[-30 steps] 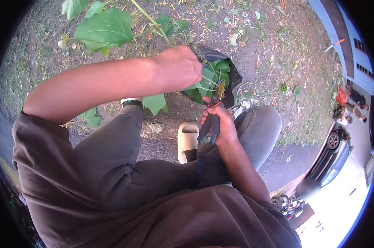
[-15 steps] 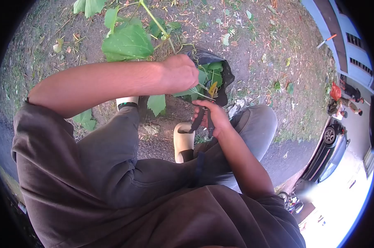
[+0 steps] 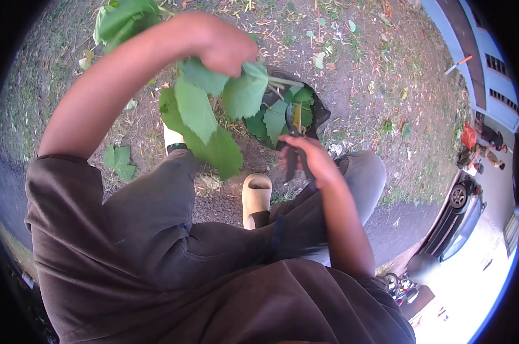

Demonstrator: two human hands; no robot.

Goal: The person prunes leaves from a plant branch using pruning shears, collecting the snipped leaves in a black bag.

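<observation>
My left hand (image 3: pixel 228 49) is closed around a leafy vine above the ground. Its broad green leaves (image 3: pixel 196 109) hang below the fist, and pale cut stems poke out to the right; the fingers are partly hidden. In my right hand (image 3: pixel 308 152) are pruning shears (image 3: pixel 294 163), dark handles against the palm and curved blade pointing up at the bag. A black plastic bag (image 3: pixel 319 114) stands open between the hands, with green leaves (image 3: pixel 275 119) and a yellowish piece inside. More vine leaves (image 3: pixel 128 23) show beyond my left forearm.
My bent knees and a beige slipper (image 3: pixel 256 198) are just below the bag. A loose leaf (image 3: pixel 119 161) lies on the littered ground at left. At far right are people (image 3: pixel 488 137), a parked car (image 3: pixel 457 221) and an orange-handled tool (image 3: pixel 459 64).
My left hand has moved up and left, away from the bag's mouth, swinging the leaves into view below it. My right hand has shifted slightly right and down with the shears.
</observation>
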